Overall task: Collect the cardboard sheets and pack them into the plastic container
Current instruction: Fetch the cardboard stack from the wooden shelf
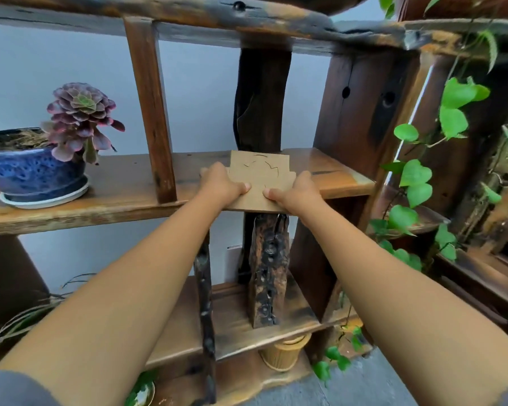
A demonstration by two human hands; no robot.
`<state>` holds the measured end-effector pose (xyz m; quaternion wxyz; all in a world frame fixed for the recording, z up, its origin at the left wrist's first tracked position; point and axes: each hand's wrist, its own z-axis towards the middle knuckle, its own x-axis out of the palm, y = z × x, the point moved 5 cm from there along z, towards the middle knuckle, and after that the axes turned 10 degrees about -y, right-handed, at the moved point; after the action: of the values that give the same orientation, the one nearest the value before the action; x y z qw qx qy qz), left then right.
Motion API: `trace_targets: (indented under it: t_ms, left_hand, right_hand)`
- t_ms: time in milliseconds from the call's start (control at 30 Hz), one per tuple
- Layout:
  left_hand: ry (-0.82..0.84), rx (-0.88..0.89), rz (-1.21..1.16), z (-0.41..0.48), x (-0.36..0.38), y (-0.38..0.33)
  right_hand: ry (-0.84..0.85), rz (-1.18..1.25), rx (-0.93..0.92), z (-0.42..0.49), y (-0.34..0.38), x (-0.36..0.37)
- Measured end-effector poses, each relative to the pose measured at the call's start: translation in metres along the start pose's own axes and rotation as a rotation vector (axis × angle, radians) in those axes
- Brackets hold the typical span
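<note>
Grey sleeve cuffs at the lower corners, bare forearms reaching forward and up.

Left hand (222, 183): clamped on the left edge of the cardboard sheet (260, 180), thumb on top, fingers hidden underneath.

Right hand (298, 190): gripping the right edge of the same sheet, thumb on top, fingers hidden underneath.

Cardboard sheet: brown, flat, stepped outline narrowing toward the far end, curved slits cut in its top face. Far part over the middle shelf board (123, 189), near edge jutting past the shelf front. Resting on the board or lifted just clear of it: cannot tell. One sheet or a stack: cannot tell.

Below, on the lower shelf: charred, gnarled wood block (266, 271), upright. Under that shelf: woven basket (285, 354), partly hidden.

Left on the middle shelf, well apart from the sheet: blue glazed pot (33, 171) on a white saucer (46, 196), holding a purple rosette succulent (81, 118).

Between pot and sheet: slanted wooden upright (151, 106).

Behind the sheet: dark central post (261, 101).

Right side: green heart-leaved vine (417, 174) trailing down the frame.

Beyond: pale grey wall (41, 68) seen through the open shelving.
</note>
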<state>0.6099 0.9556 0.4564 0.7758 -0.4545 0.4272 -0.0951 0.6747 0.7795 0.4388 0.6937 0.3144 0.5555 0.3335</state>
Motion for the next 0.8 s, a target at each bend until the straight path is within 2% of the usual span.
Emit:
trace_targets:
  t_ms: [233,367,433,533,633,733,800]
  left_hand:
    - [0.174,-0.038,-0.218,-0.147,0.064,0.012]
    - [0.425,-0.320,-0.535,-0.264,0.139,0.038]
    - [0.545,-0.426,-0.572,-0.334,0.179,0.043]
    - [0.677,-0.514,-0.493,-0.437,0.226,0.050]
    - [0.754,-0.402,-0.307,-0.522,0.255,0.049]
    - [0.896,-0.197,-0.123,-0.594,0.274,0.040]
    - [0.974,-0.065,-0.086,-0.638,0.283,0.030]
  right_hand:
    - [-0.143,-0.062,0.027,-0.099,-0.117,-0.089]
    - [-0.171,-0.096,0.173,-0.180,-0.230,-0.144]
    - [-0.204,-0.126,0.276,-0.224,-0.290,-0.177]
    - [-0.227,-0.159,0.462,-0.294,-0.369,-0.222]
    - [-0.270,-0.172,0.588,-0.370,-0.433,-0.266]
    - [-0.338,-0.148,0.722,-0.444,-0.477,-0.305]
    - [-0.406,-0.132,0.803,-0.486,-0.498,-0.329]
